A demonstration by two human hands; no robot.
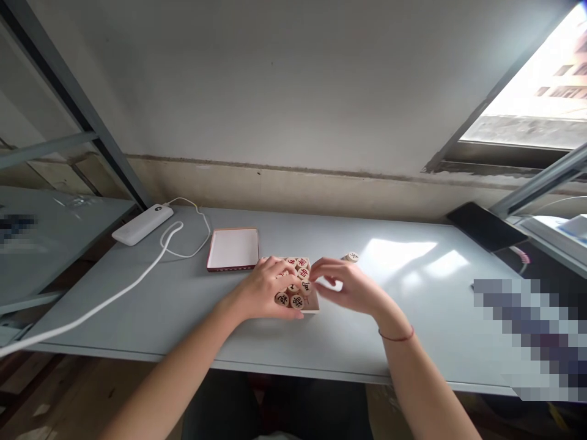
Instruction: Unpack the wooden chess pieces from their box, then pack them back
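Note:
A shallow box (312, 304) sits near the middle of the desk, filled with round wooden Chinese chess pieces (297, 301) marked in red and black. My left hand (268, 287) spans the box, its thumb along the near side and its fingers over the pieces, hiding several of them. At the box's right side, my right hand (343, 281) has its fingertips pinched together at a chess piece (306, 286) on top. A single piece (352, 257) lies on the desk behind my right hand. Left of the box rests an open lid (233, 249), white inside with a dark red rim.
On the left, a white power bank (143, 225) joins a white cable (114, 296) running across the grey desk (183, 318). A black tablet-like slab (486, 226) leans at the back right. Metal posts stand at both sides, and a wall closes the back.

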